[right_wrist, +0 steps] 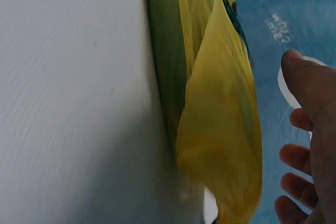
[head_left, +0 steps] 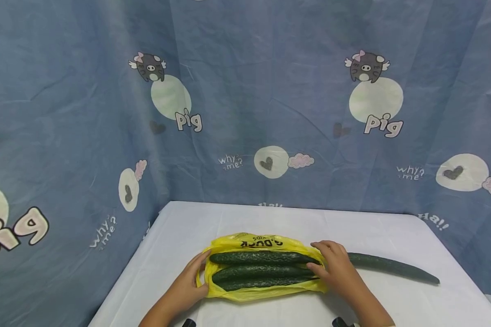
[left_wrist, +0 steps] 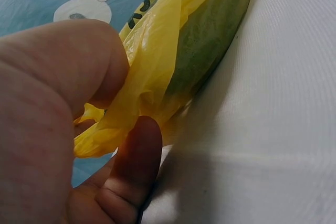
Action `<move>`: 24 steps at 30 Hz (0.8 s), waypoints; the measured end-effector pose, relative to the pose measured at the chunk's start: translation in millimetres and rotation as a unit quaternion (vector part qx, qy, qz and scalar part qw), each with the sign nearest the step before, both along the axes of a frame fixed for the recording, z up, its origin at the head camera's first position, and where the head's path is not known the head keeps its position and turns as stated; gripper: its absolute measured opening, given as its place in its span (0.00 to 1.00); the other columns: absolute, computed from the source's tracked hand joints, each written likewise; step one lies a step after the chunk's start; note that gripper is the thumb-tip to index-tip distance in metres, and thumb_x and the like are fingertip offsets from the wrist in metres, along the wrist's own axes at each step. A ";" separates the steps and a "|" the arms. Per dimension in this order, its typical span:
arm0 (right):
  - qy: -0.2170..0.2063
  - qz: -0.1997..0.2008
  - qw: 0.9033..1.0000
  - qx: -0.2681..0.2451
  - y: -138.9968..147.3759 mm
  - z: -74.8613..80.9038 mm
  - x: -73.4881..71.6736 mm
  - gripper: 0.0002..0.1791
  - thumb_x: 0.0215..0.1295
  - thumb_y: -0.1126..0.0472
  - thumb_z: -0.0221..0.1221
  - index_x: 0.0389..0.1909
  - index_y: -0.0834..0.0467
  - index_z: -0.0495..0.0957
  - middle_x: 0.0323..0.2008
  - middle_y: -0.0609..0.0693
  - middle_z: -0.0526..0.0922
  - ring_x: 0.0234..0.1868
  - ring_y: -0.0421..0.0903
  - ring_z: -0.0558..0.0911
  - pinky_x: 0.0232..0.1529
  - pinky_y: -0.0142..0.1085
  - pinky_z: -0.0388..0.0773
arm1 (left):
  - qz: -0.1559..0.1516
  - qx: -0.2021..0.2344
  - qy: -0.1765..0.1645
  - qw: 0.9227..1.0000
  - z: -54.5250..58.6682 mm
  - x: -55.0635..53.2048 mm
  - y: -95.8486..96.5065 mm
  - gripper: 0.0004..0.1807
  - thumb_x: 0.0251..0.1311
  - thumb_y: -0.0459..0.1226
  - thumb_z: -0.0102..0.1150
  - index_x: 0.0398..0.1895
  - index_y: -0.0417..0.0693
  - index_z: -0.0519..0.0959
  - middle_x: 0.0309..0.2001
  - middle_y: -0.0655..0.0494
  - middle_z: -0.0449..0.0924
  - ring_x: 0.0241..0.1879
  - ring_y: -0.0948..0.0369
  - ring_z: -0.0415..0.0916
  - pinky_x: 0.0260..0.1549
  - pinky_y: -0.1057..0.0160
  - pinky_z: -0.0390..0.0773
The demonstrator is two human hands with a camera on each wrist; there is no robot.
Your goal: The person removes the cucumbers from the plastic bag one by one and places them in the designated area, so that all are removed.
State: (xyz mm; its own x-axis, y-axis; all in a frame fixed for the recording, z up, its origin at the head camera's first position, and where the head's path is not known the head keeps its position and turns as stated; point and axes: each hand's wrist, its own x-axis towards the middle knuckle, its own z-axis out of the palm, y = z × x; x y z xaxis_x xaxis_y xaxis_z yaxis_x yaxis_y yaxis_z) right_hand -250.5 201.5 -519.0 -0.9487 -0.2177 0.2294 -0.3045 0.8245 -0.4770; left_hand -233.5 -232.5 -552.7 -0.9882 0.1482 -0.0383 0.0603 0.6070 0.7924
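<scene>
A yellow plastic bag with dark lettering lies on the white table, its opening facing up. Three long green cucumbers lie side by side in it. At the bag's left end, my left hand holds the gathered plastic between thumb and fingers. My right hand is at the bag's right end with fingers spread; in the right wrist view its fingers stand apart from the bag. Another cucumber lies outside the bag, its left end hidden behind the right hand.
The white-covered table runs back to a blue cloth backdrop printed with pigs and words. The same cloth hangs along the left and right sides. Two small dark objects show at the bottom edge, near the wrists.
</scene>
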 end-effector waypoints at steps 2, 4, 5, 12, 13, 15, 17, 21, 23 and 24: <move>-0.003 0.005 1.000 0.002 -5.6 1.4 -2.5 0.33 0.68 0.45 0.67 0.70 0.53 0.76 0.66 0.55 0.75 0.70 0.63 0.70 0.64 0.65 0.72 | 0.004 0.001 0.000 1.000 -0.1 -0.7 0.8 0.53 0.49 0.32 0.64 0.83 0.65 0.59 0.83 0.47 0.53 0.73 0.44 0.69 0.73 0.34 0.62; -0.005 0.007 1.000 0.006 -10.7 1.5 -4.7 0.33 0.67 0.45 0.68 0.70 0.52 0.76 0.66 0.54 0.75 0.70 0.62 0.70 0.64 0.63 0.73 | 0.006 0.001 0.000 1.000 -0.4 -1.2 1.3 0.54 0.48 0.32 0.64 0.83 0.65 0.59 0.83 0.48 0.53 0.73 0.45 0.69 0.73 0.34 0.61; -0.007 0.007 1.000 0.005 -13.1 1.3 -5.7 0.33 0.67 0.45 0.68 0.70 0.52 0.76 0.66 0.54 0.75 0.70 0.61 0.70 0.64 0.63 0.74 | 0.005 0.003 0.000 1.000 -0.2 -1.1 1.5 0.54 0.48 0.31 0.64 0.83 0.65 0.59 0.83 0.47 0.53 0.73 0.45 0.69 0.73 0.34 0.61; -0.023 0.011 1.000 -0.007 -25.2 1.0 -10.8 0.34 0.68 0.43 0.67 0.72 0.48 0.74 0.68 0.52 0.75 0.72 0.59 0.70 0.66 0.63 0.73 | 0.002 0.004 -0.002 1.000 0.2 -0.2 1.3 0.54 0.49 0.32 0.64 0.83 0.65 0.59 0.83 0.46 0.53 0.72 0.46 0.70 0.72 0.33 0.62; -0.023 0.010 1.000 -0.006 -27.1 1.2 -11.6 0.34 0.68 0.43 0.67 0.72 0.48 0.74 0.68 0.51 0.75 0.72 0.59 0.70 0.66 0.62 0.73 | 0.002 0.004 -0.002 1.000 -0.5 -0.3 0.9 0.54 0.49 0.32 0.64 0.83 0.65 0.58 0.83 0.47 0.53 0.72 0.46 0.70 0.72 0.34 0.63; -0.022 0.010 1.000 -0.004 -30.9 1.6 -12.9 0.34 0.67 0.42 0.67 0.71 0.48 0.75 0.67 0.51 0.75 0.71 0.58 0.70 0.65 0.62 0.73 | 0.002 0.003 -0.001 1.000 -1.4 -0.2 0.2 0.54 0.49 0.32 0.65 0.83 0.66 0.58 0.83 0.47 0.53 0.73 0.46 0.69 0.72 0.34 0.64; -0.022 0.010 1.000 -0.004 -34.6 1.7 -14.1 0.33 0.67 0.43 0.68 0.71 0.47 0.75 0.67 0.50 0.75 0.70 0.57 0.72 0.65 0.61 0.74 | 0.000 0.004 -0.001 1.000 -2.0 -0.6 -0.4 0.54 0.49 0.33 0.65 0.83 0.66 0.58 0.83 0.47 0.53 0.73 0.45 0.69 0.71 0.34 0.65; -0.026 0.013 1.000 -0.001 -40.8 1.1 -15.1 0.33 0.66 0.43 0.68 0.70 0.48 0.76 0.66 0.50 0.76 0.68 0.55 0.75 0.64 0.59 0.76 | -0.005 0.002 0.001 1.000 -2.0 -1.2 -1.5 0.53 0.50 0.33 0.64 0.83 0.66 0.58 0.83 0.48 0.53 0.73 0.46 0.69 0.71 0.35 0.66; -0.028 0.014 0.999 0.008 -42.9 0.6 -15.6 0.34 0.66 0.43 0.69 0.71 0.47 0.76 0.65 0.50 0.76 0.67 0.55 0.76 0.64 0.59 0.76 | -0.006 -0.002 0.002 1.000 -1.6 -1.3 -1.8 0.53 0.50 0.33 0.64 0.83 0.65 0.58 0.83 0.48 0.54 0.73 0.46 0.69 0.70 0.36 0.67; -0.029 0.015 0.999 0.014 -43.9 0.5 -15.8 0.34 0.65 0.42 0.69 0.71 0.47 0.75 0.65 0.50 0.76 0.67 0.55 0.76 0.64 0.58 0.75 | -0.006 -0.004 0.003 1.000 -1.3 -1.3 -2.0 0.53 0.50 0.33 0.64 0.83 0.65 0.58 0.83 0.48 0.54 0.72 0.46 0.69 0.70 0.36 0.67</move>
